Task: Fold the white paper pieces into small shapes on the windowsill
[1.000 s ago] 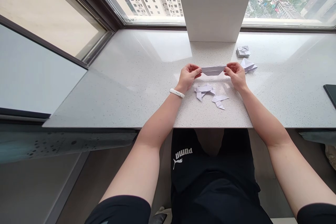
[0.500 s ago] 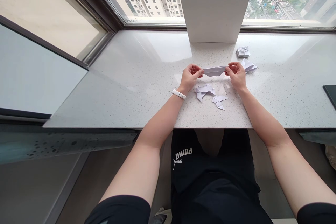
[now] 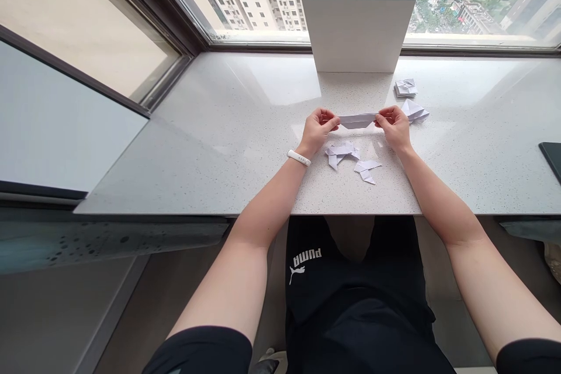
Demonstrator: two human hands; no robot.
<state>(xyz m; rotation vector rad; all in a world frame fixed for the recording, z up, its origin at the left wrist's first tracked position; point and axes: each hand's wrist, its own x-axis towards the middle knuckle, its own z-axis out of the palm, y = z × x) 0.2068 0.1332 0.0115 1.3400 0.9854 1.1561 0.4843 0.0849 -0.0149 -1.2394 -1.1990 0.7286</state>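
Observation:
A long strip of folded white paper (image 3: 357, 121) is stretched level between my two hands, above the countertop. My left hand (image 3: 318, 128) pinches its left end between thumb and fingers; a white band circles that wrist. At the other end, my right hand (image 3: 394, 126) grips the paper in the same way. Just below the strip lie two folded paper pieces, a larger one (image 3: 342, 153) and a smaller one (image 3: 367, 170). Partly behind my right hand rests another folded paper piece (image 3: 415, 111).
A small stack of folded paper squares (image 3: 405, 87) sits farther back on the speckled white countertop (image 3: 210, 146). Behind it, a large white box (image 3: 357, 29) stands upright against the window. A dark flat object (image 3: 551, 158) lies at the right edge of view.
Hardly anything differs. My right hand's fingers have shifted very slightly on the paper, and the view has tilted a touch.

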